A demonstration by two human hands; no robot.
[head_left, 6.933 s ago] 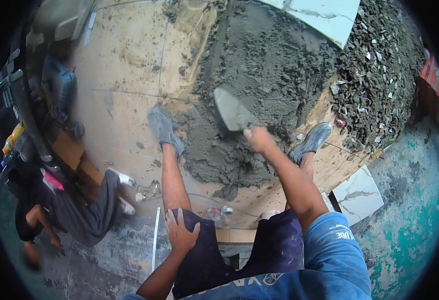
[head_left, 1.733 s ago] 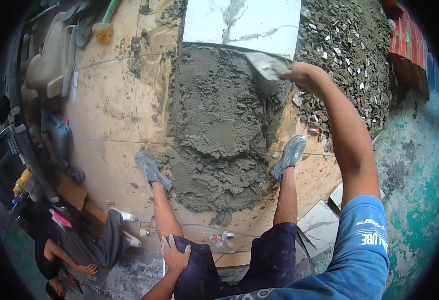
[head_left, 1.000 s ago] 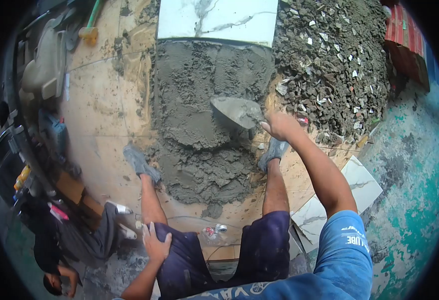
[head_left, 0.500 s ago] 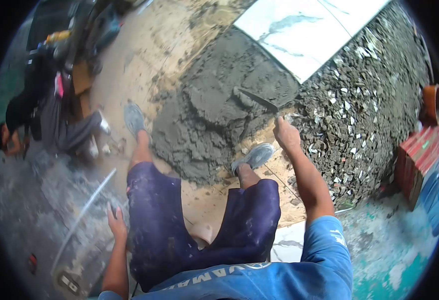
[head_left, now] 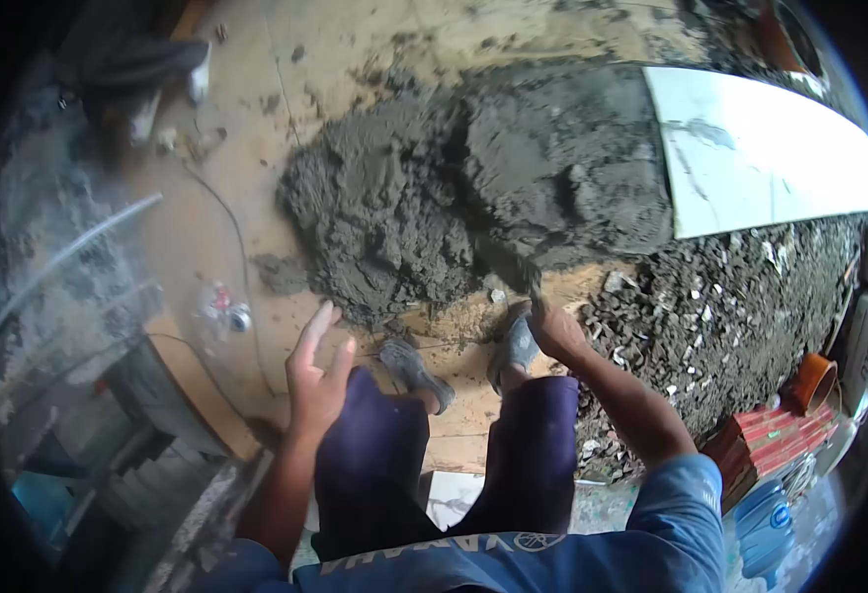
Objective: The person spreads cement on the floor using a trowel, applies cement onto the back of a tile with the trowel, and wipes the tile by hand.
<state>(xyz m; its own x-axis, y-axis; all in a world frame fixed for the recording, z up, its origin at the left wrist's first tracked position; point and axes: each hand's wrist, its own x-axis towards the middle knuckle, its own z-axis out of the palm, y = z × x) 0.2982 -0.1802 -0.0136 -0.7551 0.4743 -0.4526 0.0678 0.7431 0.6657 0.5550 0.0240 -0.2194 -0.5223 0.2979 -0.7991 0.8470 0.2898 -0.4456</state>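
Wet grey mortar (head_left: pixel 572 148) lies spread and heaped on the tan tiled floor in front of me. My right hand (head_left: pixel 555 331) grips the handle of a trowel (head_left: pixel 505 265), whose blade is at the mortar's near edge. My left hand (head_left: pixel 317 371) is raised above my left thigh, its fingers apart and nothing in it. A white marble-patterned tile (head_left: pixel 760 148) borders the mortar on the right. Both my feet, in grey shoes (head_left: pixel 520 348), stand at the near side of the mortar.
Rubble (head_left: pixel 691 316) lies below the white tile. At the lower right are red stacked pieces (head_left: pixel 765 440), an orange pot (head_left: pixel 811 383) and a blue bottle (head_left: pixel 765 529). A cable (head_left: pixel 241 247) and a tape roll (head_left: pixel 240 317) are at left. Another person's legs (head_left: pixel 137 64) show at upper left.
The view has swung, so the white tile now shows at the right. My left hand has left my thigh and come up towards the mortar. The trowel has moved to the mortar's near edge.
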